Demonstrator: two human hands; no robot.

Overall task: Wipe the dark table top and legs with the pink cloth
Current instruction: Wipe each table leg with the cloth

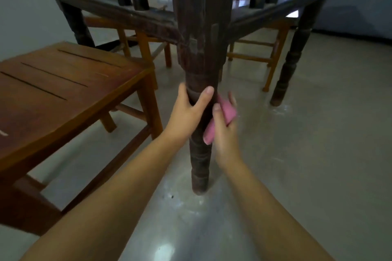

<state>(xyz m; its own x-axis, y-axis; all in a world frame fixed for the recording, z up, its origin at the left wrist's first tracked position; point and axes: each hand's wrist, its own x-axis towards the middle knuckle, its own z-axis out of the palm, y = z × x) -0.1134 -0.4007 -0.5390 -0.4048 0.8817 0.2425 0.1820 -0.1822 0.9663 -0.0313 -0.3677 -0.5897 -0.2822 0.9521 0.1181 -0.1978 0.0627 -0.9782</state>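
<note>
A dark turned wooden table leg (199,163) runs down the middle of the view to the floor. My left hand (186,112) grips the leg from the left, thumb and fingers curled round it. My right hand (224,131) holds the pink cloth (220,121) against the right side of the same leg, just below the left hand. The cloth is folded and partly hidden by my fingers and the leg. The table top is out of view above; only dark rails (118,12) and spindles show.
A reddish-brown wooden stool or low chair (63,82) stands close on the left. Lighter wooden chairs (273,57) stand under the table behind. Another dark leg (294,57) stands at the right. Grey shiny floor (318,154) stretches to the right and front.
</note>
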